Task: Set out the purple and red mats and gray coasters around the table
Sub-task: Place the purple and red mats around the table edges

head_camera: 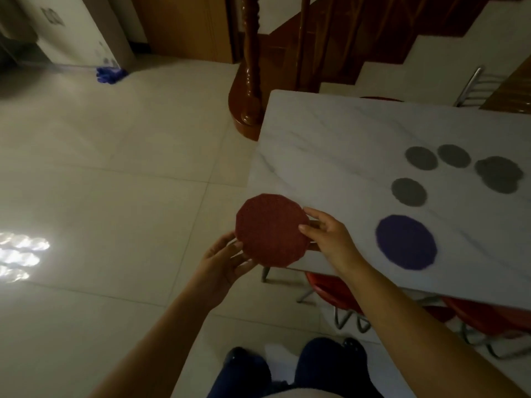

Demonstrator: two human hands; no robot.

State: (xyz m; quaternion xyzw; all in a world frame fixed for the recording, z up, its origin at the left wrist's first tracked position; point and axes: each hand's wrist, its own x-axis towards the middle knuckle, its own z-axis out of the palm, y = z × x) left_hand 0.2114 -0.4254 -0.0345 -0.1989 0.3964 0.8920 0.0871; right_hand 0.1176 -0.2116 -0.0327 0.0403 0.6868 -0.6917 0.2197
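Round, dull-red woven mat gripped at opposite edges by left hand and right hand, held flat just off the white marbled surface corner

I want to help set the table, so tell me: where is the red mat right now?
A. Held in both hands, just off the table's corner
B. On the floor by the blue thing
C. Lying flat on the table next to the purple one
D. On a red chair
A: the left hand and right hand hold the red mat by its edges off the table corner, while the purple mat lies on it.
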